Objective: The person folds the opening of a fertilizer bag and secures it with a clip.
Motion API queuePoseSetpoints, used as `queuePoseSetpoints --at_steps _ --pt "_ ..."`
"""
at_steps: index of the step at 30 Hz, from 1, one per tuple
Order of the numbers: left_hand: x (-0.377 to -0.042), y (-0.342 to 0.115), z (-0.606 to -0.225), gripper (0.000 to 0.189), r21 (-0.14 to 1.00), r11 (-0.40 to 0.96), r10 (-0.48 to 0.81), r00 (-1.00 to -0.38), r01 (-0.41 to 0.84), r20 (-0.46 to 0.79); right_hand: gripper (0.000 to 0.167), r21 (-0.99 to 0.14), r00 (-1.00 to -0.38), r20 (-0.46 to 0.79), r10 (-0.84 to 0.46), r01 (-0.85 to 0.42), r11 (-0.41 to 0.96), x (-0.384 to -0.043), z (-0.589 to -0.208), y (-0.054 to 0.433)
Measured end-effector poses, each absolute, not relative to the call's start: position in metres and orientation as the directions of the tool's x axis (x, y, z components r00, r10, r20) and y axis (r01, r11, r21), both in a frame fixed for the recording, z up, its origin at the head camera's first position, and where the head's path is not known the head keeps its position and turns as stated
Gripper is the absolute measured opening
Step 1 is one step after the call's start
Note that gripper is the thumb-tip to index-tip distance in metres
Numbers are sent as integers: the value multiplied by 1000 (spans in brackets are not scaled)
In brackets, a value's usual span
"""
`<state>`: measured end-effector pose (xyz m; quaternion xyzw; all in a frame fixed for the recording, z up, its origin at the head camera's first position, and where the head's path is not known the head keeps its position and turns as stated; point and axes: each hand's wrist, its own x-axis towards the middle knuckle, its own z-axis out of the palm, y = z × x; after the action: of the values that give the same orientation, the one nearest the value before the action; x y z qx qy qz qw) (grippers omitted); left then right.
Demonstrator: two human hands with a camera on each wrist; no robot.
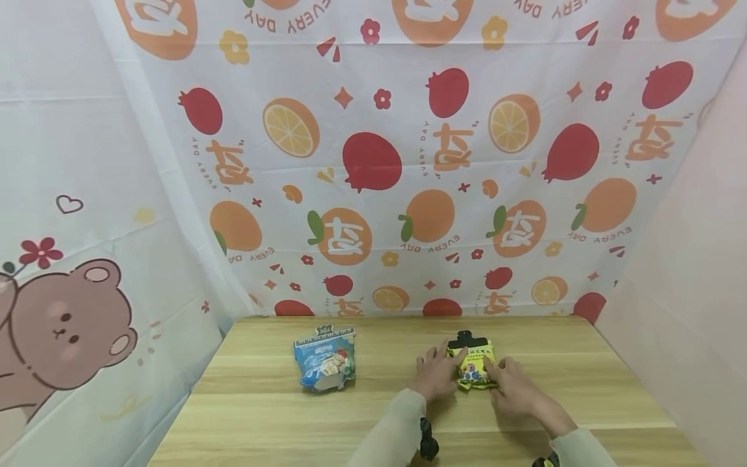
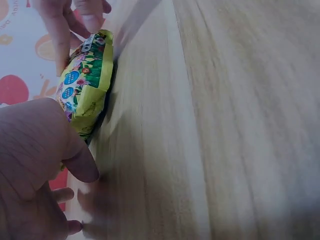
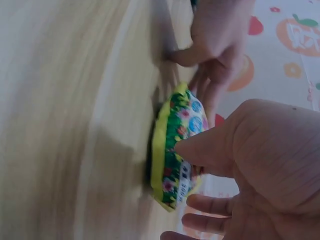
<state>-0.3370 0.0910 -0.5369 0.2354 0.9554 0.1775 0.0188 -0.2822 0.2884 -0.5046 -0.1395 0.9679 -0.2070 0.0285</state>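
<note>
A small yellow snack bag (image 1: 477, 366) with a green, flowered lower part lies on the wooden table. Across its far end sits a black bag clip (image 1: 465, 340). From the left, my left hand (image 1: 436, 374) touches the bag with an extended finger near the clip; its thumb (image 2: 84, 162) stands apart from the bag in the left wrist view. My right hand (image 1: 516, 390) pinches the bag's right side, the thumb (image 3: 200, 149) against its near edge and the index finger over the top. The bag's underside is hidden.
A blue bag (image 1: 321, 364) with a piano-key-patterned clip (image 1: 324, 336) along its top lies at the left of the table (image 1: 262, 415). Fruit-printed cloth (image 1: 373, 220) hangs behind the far edge. Pale cloth with a bear print (image 1: 70, 324) hangs at the left.
</note>
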Motion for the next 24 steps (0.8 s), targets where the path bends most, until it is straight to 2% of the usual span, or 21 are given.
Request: queuePoseSetpoints --at_steps 4,11,24 --pt "-336 93 -536 82 332 837 450 -892 436 37 57 -460 -956 7 -293 -263 848 -288 -503 294" --pt "-334 99 -528 52 415 823 425 -905 388 2 40 -500 -954 18 -300 -268 823 -295 -500 301" --pt "-341 102 -526 45 389 847 336 -932 363 137 45 -548 -962 -21 -272 -217 808 -303 -504 310"
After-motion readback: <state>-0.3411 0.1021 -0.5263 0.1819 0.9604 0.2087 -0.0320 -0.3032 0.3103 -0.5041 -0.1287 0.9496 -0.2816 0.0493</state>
